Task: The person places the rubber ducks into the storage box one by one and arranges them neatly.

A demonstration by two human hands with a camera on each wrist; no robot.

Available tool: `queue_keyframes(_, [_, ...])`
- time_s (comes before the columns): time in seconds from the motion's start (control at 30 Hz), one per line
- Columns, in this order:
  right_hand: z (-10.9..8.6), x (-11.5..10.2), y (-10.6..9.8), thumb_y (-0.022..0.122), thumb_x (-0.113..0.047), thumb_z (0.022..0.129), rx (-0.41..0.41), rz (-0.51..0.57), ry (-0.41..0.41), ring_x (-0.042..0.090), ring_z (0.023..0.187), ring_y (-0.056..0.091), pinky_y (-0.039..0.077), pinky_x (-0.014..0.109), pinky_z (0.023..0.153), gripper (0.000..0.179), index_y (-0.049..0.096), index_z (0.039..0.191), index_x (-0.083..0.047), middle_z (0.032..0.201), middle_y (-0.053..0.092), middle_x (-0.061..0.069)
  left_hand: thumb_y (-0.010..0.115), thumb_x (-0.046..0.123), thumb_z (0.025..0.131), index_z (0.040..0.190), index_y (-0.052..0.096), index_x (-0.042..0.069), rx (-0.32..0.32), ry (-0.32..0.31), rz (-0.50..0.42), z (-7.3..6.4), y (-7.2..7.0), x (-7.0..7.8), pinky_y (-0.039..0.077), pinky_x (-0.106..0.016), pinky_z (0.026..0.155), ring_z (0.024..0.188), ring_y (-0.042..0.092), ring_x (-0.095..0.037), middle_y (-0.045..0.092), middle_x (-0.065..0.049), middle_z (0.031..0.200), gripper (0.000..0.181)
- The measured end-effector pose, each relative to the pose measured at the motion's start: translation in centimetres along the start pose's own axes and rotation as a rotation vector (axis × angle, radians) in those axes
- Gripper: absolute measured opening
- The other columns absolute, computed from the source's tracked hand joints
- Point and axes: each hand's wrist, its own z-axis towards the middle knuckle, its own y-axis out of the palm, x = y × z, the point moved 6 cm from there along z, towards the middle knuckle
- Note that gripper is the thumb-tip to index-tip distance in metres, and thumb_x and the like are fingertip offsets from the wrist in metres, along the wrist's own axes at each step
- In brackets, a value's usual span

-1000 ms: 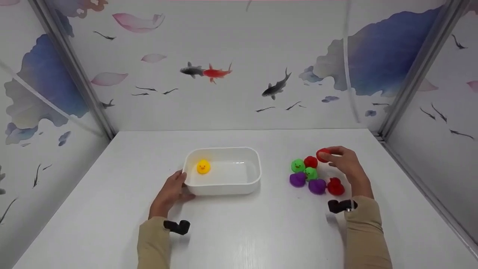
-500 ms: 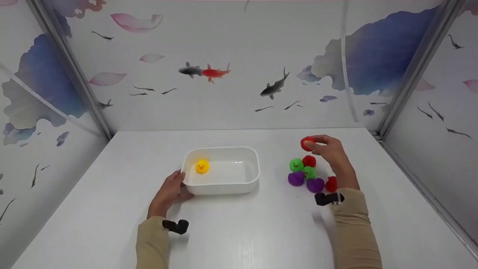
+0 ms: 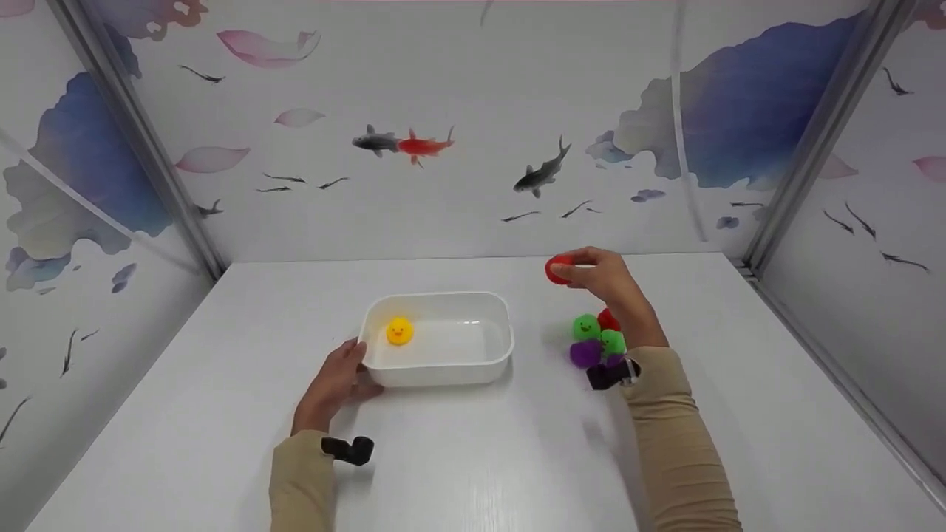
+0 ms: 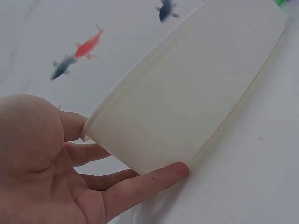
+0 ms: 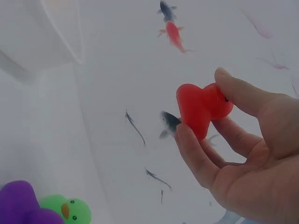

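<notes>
My right hand (image 3: 602,281) pinches a red rubber duck (image 3: 559,270) between thumb and fingertips, raised beyond and to the right of a white plastic tub (image 3: 443,377). The right wrist view shows that red duck (image 5: 198,107) tipped, its head near the thumb. At the tub's left end, my left hand (image 3: 334,388) grips the corner. Seen from the left wrist, its thumb lies along the lower edge of the tub wall (image 4: 177,93), while the other fingers reach round the end. A yellow rubber duck (image 3: 399,331) sits inside the tub, toward the left.
Right of the tub stands a cluster of ducks: two green ones (image 3: 586,326), purple ones (image 3: 585,353) and a red one (image 3: 608,320), partly hidden by my right arm. The white table (image 3: 473,451) ends at patterned wall panels (image 3: 473,74) on the back and sides.
My right hand has carried the red duck up and left, away from the cluster and nearer the tub. My left hand and the tub have stayed in place.
</notes>
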Motion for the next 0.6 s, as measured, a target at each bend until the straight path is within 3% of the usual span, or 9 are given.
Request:
queue_keyframes(0.2, [0.3, -1.3, 1.5, 0.072, -0.038, 0.093, -0.014, 0.017, -0.022, 0.031, 0.123, 0.060, 0.043, 0.048, 0.117, 0.054, 0.055, 0.137, -0.011, 0.137, 0.059, 0.012, 0.032, 0.038, 0.110, 0.160, 0.023, 0.012, 0.009, 0.014, -0.003, 0.0, 0.1, 0.0, 0.056, -0.042, 0.102, 0.134, 0.046, -0.033, 0.043, -0.021, 0.154, 0.057])
queue_keyframes(0.4, [0.8, -2.5, 3.1, 0.072, -0.031, 0.093, -0.025, 0.043, -0.049, 0.030, 0.122, 0.060, 0.051, 0.038, 0.109, 0.051, 0.056, 0.135, -0.007, 0.136, 0.060, 0.014, 0.032, 0.039, 0.110, 0.160, 0.020, 0.011, 0.005, 0.007, -0.005, -0.1, 0.1, 0.0, 0.049, -0.046, 0.109, 0.139, 0.043, -0.035, 0.039, -0.022, 0.157, 0.059])
queue_keyframes(0.6, [0.8, -3.4, 5.1, 0.072, -0.030, 0.093, -0.052, 0.044, -0.056, 0.031, 0.122, 0.060, 0.052, 0.039, 0.109, 0.050, 0.056, 0.134, -0.007, 0.135, 0.059, 0.014, 0.033, 0.040, 0.110, 0.160, 0.020, 0.011, 0.010, 0.010, 0.015, -0.1, 0.2, -0.2, 0.048, -0.048, 0.110, 0.139, 0.042, -0.035, 0.040, -0.023, 0.155, 0.059])
